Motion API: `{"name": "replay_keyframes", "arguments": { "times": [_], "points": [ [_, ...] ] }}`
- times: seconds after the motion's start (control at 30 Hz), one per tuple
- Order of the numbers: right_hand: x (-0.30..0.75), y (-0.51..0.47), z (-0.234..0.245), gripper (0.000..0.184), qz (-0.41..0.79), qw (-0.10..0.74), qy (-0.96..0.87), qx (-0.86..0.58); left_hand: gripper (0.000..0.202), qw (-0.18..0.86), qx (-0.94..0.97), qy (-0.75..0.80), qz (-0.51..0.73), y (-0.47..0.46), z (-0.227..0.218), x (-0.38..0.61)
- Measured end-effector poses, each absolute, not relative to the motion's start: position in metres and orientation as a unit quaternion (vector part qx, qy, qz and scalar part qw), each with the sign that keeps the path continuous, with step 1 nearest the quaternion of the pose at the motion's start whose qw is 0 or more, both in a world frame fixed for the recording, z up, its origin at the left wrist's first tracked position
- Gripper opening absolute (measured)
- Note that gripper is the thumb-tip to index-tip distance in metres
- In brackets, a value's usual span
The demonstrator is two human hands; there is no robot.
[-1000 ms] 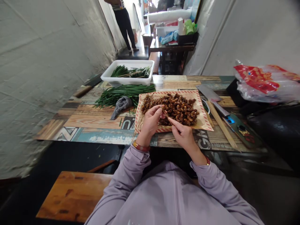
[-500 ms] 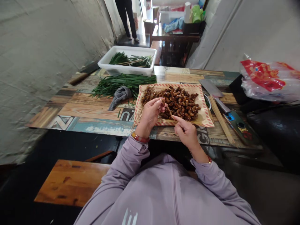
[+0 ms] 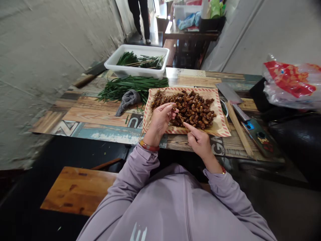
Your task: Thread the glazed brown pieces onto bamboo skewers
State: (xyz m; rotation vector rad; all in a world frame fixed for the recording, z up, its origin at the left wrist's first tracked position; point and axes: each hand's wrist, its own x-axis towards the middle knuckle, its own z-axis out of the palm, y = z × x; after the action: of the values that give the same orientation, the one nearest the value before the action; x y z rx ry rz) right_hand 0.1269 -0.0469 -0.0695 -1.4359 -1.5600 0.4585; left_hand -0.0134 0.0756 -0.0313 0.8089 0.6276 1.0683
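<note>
A heap of glossy brown pieces that look like insect pupae (image 3: 198, 108) lies on a paper-lined tray with a red-striped border (image 3: 222, 129). Over its near left part, my left hand (image 3: 162, 118) is closed, pinching one brown pupa between thumb and fingertips. My right hand (image 3: 199, 139) is closed too, its index finger stretched along a thin bamboo skewer (image 3: 181, 117) that points up toward the left hand. The skewer's far tip is too small to make out. At the tray's left edge, thin sticks (image 3: 147, 120) are partly hidden by my left hand.
Green chives (image 3: 135, 85) and a grey cloth (image 3: 129, 100) lie left of the tray. Behind stands a white bin (image 3: 136, 72) with more greens. On the right are a cleaver (image 3: 229, 93), bamboo skewers (image 3: 239, 130), a phone (image 3: 259, 135) and a plastic bag (image 3: 291, 82). A person's legs (image 3: 141, 20) show beyond.
The view has shifted slightly, and the person in the background has taken a step. Both hands keep nearly the same pose over the tray.
</note>
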Motion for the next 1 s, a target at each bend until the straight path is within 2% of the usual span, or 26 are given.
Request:
{"name": "replay_keyframes", "arguments": {
  "times": [1.0],
  "points": [
    [0.1263,-0.0427,-0.0706,0.042,0.176,0.465,-0.646,-0.579,0.023,0.731,0.379,0.299,0.482,0.0751,-0.0315,-0.0135]
  ]
}}
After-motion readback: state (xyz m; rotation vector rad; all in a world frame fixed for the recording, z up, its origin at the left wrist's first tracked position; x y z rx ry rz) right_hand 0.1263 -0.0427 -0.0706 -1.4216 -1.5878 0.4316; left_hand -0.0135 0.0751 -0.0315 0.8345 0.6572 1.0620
